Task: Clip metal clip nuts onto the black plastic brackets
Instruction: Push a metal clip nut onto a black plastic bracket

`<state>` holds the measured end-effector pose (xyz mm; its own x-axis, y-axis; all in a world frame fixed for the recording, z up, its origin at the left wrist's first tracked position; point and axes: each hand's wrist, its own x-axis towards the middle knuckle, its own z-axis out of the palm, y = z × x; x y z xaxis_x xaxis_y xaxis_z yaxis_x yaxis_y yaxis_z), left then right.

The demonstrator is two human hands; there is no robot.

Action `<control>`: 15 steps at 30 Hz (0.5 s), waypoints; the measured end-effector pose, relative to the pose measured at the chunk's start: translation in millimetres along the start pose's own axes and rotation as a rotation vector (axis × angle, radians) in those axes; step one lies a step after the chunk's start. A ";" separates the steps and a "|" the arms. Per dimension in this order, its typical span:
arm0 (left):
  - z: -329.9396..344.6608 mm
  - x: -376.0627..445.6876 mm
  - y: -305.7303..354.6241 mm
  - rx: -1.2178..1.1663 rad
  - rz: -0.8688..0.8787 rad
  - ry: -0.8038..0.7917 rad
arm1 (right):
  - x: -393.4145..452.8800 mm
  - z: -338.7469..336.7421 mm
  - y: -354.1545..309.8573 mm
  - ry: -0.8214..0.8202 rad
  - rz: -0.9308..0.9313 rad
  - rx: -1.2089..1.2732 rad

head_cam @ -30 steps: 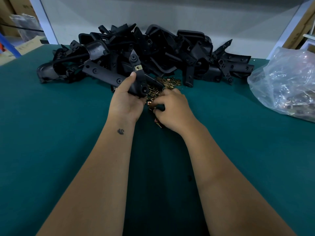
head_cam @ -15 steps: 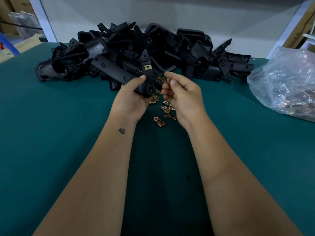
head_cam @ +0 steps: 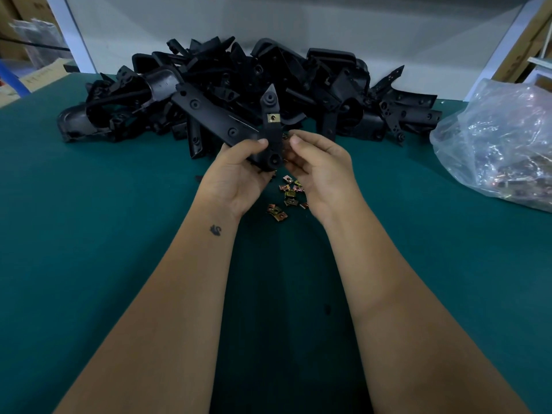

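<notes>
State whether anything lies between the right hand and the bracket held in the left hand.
Nothing visible does. The right hand sits just beside the bracket that the left hand grips, with only open air between.

Black plastic bracket (head_cam: pixel 270 127), V-shaped, held above the green table: one arm pointing up with a tapered tip, the other slanting up to the left with round holes along it. One brass-coloured clip nut (head_cam: pixel 273 117) already clipped on the upright arm, just below a round boss. Loose clip nuts (head_cam: pixel 287 197), gold and coppery, scattered flat on the table below the bracket. Large tangled heap of brackets (head_cam: pixel 245 91) piled at the far side of the table.
</notes>
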<state>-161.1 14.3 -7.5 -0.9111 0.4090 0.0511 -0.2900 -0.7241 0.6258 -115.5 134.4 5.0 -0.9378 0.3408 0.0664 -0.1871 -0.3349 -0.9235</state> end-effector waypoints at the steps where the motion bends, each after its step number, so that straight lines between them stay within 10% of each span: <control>1: -0.1 0.1 0.0 -0.002 0.000 -0.005 | 0.5 -0.5 -0.5 -0.006 0.016 0.027; 15: 0.1 0.2 -1.4 0.019 0.031 -0.047 | 1.2 -0.4 3.2 -0.085 0.125 0.057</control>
<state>-160.8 15.5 -8.3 -0.9047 0.4125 0.1066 -0.2559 -0.7262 0.6381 -117.0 134.0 1.9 -0.9758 0.2184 -0.0133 -0.0817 -0.4202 -0.9038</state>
